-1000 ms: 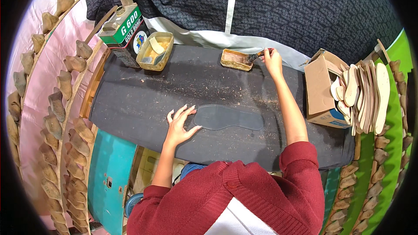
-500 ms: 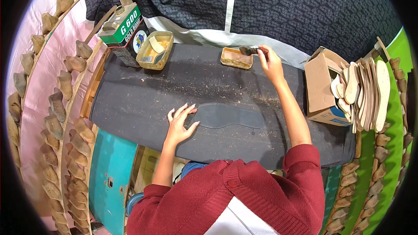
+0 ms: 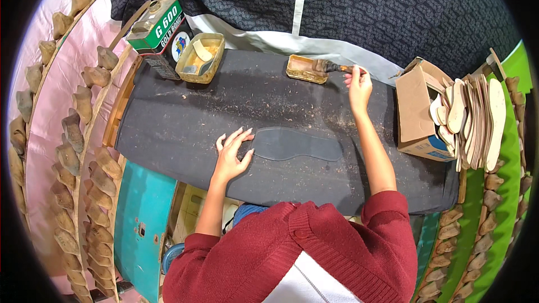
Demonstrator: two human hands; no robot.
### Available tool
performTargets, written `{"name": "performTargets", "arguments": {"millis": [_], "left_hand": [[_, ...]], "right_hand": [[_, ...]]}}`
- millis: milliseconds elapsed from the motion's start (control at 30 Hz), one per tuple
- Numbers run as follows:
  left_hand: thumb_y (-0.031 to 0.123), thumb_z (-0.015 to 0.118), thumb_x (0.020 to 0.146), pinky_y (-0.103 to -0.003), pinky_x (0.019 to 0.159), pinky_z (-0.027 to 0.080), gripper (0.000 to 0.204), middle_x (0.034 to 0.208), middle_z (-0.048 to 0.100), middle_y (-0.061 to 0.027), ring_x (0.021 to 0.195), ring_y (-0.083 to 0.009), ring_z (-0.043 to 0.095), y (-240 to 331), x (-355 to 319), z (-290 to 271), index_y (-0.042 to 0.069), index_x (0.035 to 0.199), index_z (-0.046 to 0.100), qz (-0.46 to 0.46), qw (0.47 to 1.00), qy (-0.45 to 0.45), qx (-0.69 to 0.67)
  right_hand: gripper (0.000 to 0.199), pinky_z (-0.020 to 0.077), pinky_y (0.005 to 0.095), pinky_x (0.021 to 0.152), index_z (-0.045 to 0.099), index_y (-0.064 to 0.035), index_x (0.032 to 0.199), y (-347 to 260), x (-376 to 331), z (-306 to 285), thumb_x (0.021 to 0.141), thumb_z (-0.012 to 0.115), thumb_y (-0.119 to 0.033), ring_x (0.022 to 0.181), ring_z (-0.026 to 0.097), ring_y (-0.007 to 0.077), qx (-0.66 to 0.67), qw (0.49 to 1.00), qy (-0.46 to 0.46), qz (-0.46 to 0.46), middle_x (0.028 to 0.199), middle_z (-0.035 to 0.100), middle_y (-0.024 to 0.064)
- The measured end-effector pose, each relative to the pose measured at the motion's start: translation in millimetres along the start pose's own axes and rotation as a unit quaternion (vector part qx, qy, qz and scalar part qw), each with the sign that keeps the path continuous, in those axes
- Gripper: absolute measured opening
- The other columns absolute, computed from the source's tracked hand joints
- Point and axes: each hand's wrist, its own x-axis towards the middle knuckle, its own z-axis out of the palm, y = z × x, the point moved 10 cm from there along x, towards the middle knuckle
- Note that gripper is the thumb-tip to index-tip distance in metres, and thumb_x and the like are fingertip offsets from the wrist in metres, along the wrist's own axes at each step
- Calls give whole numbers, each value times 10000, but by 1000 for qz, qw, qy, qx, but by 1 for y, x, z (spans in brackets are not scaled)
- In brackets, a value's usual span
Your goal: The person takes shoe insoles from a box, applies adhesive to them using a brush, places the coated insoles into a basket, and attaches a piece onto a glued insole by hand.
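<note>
A black shoe sole [image 3: 297,145] lies flat on the dark table cover, lengthwise from left to right. My left hand [image 3: 230,154] rests at its left end, fingers spread, with the fingertips at or just beside the edge. Farther back on the right, my right hand [image 3: 359,85] grips the handle of a brush [image 3: 323,66]. The brush points left, its bristles over the right side of a small rectangular tray [image 3: 296,74] with pale brownish contents. Whether the bristles touch the tray cannot be made out.
At the back left stand a green and black metal can [image 3: 163,39] and a yellowish tub [image 3: 198,78] holding pale pieces. A cardboard box [image 3: 411,109] with many insoles [image 3: 484,123] stands on the right. Racks of shoe lasts [image 3: 68,160] flank the table [image 3: 174,134], which carries scattered crumbs.
My right hand has shifted slightly right and nearer, and the brush now lies more level, with its handle showing. The left hand and the sole stay together almost unchanged.
</note>
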Motion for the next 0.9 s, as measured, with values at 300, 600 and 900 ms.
{"name": "performTargets", "arguments": {"millis": [300, 600, 900], "left_hand": [[170, 603, 702, -436, 954, 162, 523, 1027, 586, 10, 1156, -185, 400, -2, 1, 0, 127, 1193, 427, 6, 1000, 6, 7], [146, 604, 713, -423, 959, 159, 525, 1024, 588, 17, 1135, -164, 415, -3, 2, 1, 109, 1201, 414, -7, 1000, -1, 0], [174, 595, 718, -417, 955, 165, 502, 1014, 595, 11, 1149, -185, 408, -3, 2, 2, 123, 1189, 429, -10, 1000, 0, -8]], "right_hand": [[229, 385, 221, 460, 456, -20, 825, 84, -40, -5, 860, 475, -246, 521, 457, 104, 289, 922, 44, 254, 670, 531, 77], [269, 352, 171, 427, 522, -2, 890, 50, -146, 33, 885, 438, -257, 469, 447, 54, 173, 944, -101, 262, 619, 547, 52], [264, 352, 160, 425, 526, -9, 922, 50, -163, 40, 885, 444, -258, 479, 454, 33, 120, 960, -116, 226, 611, 554, 31]]}}
